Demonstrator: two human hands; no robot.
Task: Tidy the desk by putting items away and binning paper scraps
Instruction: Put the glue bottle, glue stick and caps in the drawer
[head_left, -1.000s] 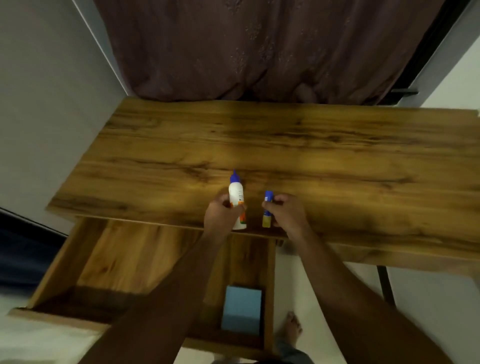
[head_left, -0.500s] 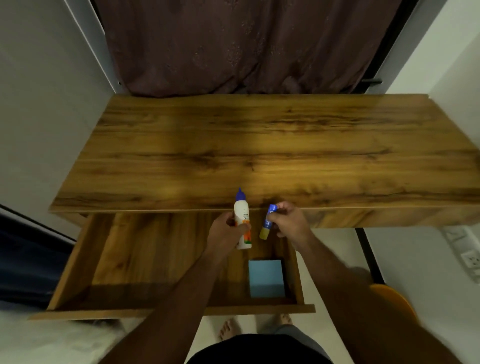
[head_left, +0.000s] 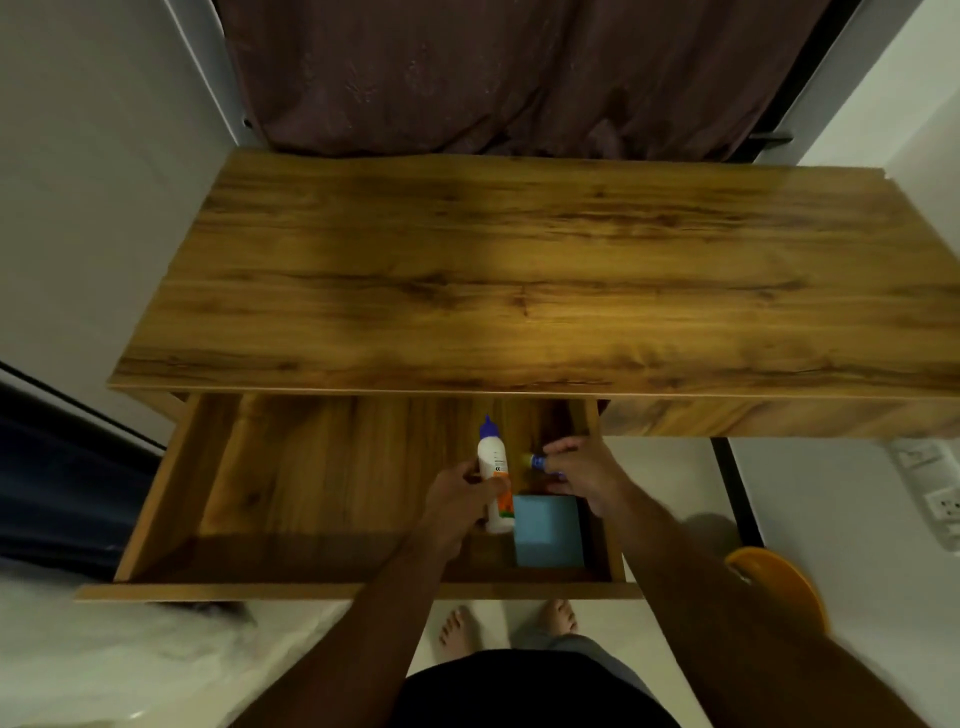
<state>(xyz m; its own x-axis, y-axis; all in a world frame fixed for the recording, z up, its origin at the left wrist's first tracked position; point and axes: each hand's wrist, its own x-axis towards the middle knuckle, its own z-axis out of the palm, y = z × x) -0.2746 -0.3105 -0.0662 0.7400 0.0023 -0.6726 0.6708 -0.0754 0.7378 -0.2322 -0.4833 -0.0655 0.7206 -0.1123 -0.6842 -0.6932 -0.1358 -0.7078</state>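
Putting-away step: the left hand grips the glue bottle, the right hand pinches the glue stick, both inside the open drawer beside the blue pad. Next, probably set both down.

Wooden desk, dark-grained top, far edge against a maroon curtain. Drawer pulled out below the near edge, left-of-centre, wood floor inside. Blue block of notes lies on the drawer floor in the near right corner. Pale tiled floor under the desk; orange object on it at right.
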